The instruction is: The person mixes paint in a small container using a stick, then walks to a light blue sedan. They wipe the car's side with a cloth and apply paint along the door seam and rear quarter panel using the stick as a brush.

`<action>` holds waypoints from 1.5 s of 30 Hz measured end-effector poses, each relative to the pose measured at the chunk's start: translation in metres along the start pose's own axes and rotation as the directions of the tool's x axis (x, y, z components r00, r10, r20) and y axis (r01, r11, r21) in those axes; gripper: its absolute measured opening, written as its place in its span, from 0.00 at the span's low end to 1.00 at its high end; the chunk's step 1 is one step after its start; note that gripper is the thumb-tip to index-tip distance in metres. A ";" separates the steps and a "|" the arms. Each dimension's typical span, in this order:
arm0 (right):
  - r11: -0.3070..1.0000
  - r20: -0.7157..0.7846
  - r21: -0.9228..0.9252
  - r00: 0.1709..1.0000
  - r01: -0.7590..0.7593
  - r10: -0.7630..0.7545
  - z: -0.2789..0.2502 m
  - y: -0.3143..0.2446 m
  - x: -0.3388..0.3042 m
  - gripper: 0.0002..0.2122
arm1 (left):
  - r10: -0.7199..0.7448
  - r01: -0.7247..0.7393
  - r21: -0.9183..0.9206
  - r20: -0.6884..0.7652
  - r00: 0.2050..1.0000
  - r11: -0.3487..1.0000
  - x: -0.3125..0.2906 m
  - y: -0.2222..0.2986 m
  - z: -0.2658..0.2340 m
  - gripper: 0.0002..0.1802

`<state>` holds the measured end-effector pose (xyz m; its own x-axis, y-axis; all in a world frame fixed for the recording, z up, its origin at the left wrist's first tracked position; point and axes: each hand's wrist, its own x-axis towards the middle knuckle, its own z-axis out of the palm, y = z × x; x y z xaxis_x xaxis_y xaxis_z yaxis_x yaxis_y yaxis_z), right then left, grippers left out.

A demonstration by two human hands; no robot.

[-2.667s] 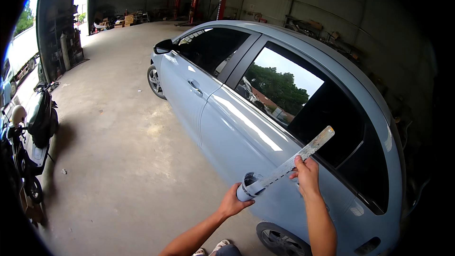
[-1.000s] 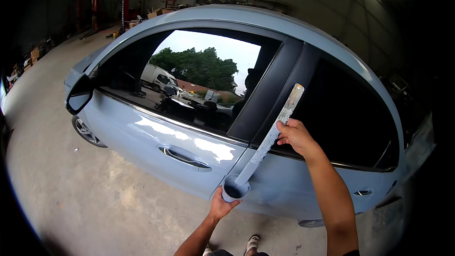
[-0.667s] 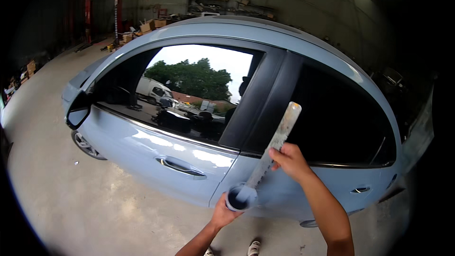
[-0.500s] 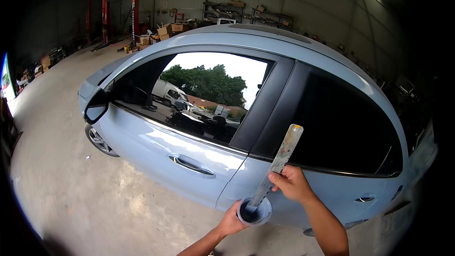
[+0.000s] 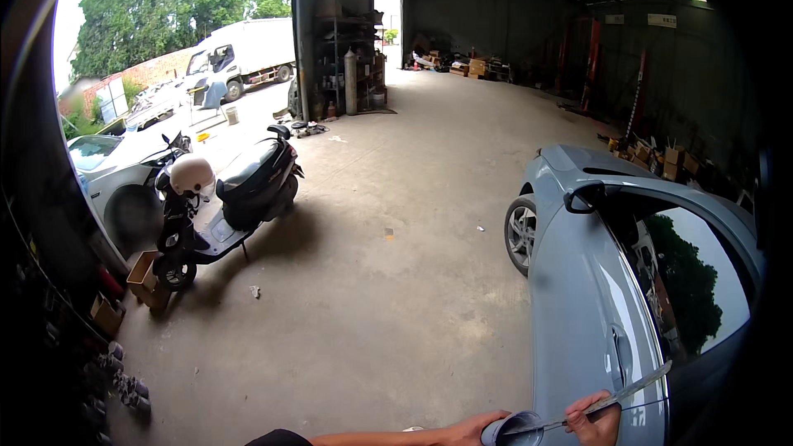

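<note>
Low in the view, my left hand [image 5: 467, 430] is wrapped around a clear plastic cup [image 5: 496, 432] with grey-blue liquid inside that looks like paint. My right hand [image 5: 596, 424] pinches a long, flat, paint-specked stir stick [image 5: 643, 382] between thumb and fingers. The stick slants down to the left, its lower end inside the cup and its upper end across the side of a light blue car [image 5: 570, 297]. The lower parts of the cup and my right hand are cut off by the frame's edge.
A black scooter [image 5: 256, 177] with a pale helmet [image 5: 192, 173] stands at the left, beside a cardboard box [image 5: 147, 279]. Small cans [image 5: 132, 388] sit at the lower left. Shelves and a gas cylinder [image 5: 350, 83] are by the doorway; a white truck [image 5: 248, 54] is outside.
My view has swung left, bringing in the scooter and the open doorway. The car, cup and hands now appear lower right. Both hands keep their holds, and the stick lies flatter in view.
</note>
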<state>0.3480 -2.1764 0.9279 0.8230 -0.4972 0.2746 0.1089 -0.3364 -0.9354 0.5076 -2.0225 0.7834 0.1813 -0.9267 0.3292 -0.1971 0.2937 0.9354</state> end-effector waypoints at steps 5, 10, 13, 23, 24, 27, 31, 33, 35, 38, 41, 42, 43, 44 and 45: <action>0.987 0.144 0.014 0.977 -0.162 0.158 0.133 -0.006 0.093 0.09 | -0.186 0.222 0.058 -0.369 0.911 0.973 -0.061 -0.012 -0.107 0.40; 0.985 0.313 -0.129 0.947 0.115 -0.070 0.238 -0.011 0.195 0.09 | -0.068 0.170 0.103 -0.628 0.775 0.980 -0.092 -0.034 -0.222 0.39; 0.993 0.409 -0.110 0.913 0.047 0.002 0.309 -0.010 0.245 0.10 | -0.025 0.238 0.207 -0.703 0.711 0.949 -0.105 -0.039 -0.298 0.37; 0.993 0.480 0.113 0.876 -0.020 -0.037 0.451 0.032 0.419 0.11 | -0.092 0.310 0.118 -0.804 0.587 0.943 -0.090 -0.040 -0.497 0.38; 0.992 0.483 0.128 0.875 -0.022 -0.043 0.465 0.035 0.440 0.10 | -0.102 0.312 0.105 -0.808 0.580 0.944 -0.084 -0.046 -0.517 0.38; 0.981 0.414 0.194 0.907 -0.009 -0.074 0.500 0.052 0.513 0.11 | -0.116 0.324 0.084 -0.826 0.552 0.942 -0.060 -0.068 -0.579 0.38; 0.991 0.456 0.093 0.881 0.094 -0.126 0.540 0.078 0.607 0.11 | -0.036 0.352 0.158 -0.873 0.486 0.923 -0.027 -0.132 -0.670 0.39; 0.995 0.535 0.103 0.843 0.010 -0.064 0.560 0.093 0.666 0.12 | -0.133 0.467 0.108 -0.881 0.454 0.878 0.005 -0.123 -0.719 0.39; 0.975 0.544 0.209 0.837 -0.080 -0.048 0.584 0.100 0.727 0.12 | -0.148 0.457 0.074 -0.890 0.431 0.887 0.028 -0.136 -0.765 0.39; 0.948 0.470 0.296 0.882 -0.117 -0.038 0.608 0.107 0.824 0.12 | -0.134 0.434 0.048 -0.916 0.379 0.900 0.062 -0.142 -0.823 0.40; 0.937 0.424 0.324 0.905 -0.132 -0.019 0.623 0.119 0.915 0.11 | -0.126 0.362 0.033 -0.905 0.406 0.932 0.094 -0.158 -0.887 0.40; 0.935 0.422 0.329 0.907 -0.136 -0.017 0.627 0.120 0.942 0.11 | -0.119 0.335 0.031 -0.901 0.418 0.942 0.104 -0.165 -0.908 0.40; 0.932 0.419 0.334 0.908 -0.140 -0.014 0.633 0.120 0.969 0.10 | -0.112 0.308 0.029 -0.896 0.430 0.951 0.115 -0.173 -0.930 0.40; 0.930 0.394 0.341 0.919 -0.134 -0.012 0.642 0.122 0.996 0.10 | -0.106 0.273 0.018 -0.895 0.434 0.962 0.125 -0.185 -0.955 0.40; 0.933 0.385 0.336 0.923 -0.128 -0.012 0.651 0.127 1.023 0.10 | -0.101 0.237 0.007 -0.894 0.438 0.971 0.135 -0.198 -0.980 0.40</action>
<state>1.5670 -2.2070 0.9453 0.9729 -0.1468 0.1786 0.1833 0.0188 -0.9829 1.5149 -1.9759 0.7696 0.9601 -0.2255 0.1656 -0.1551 0.0636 0.9859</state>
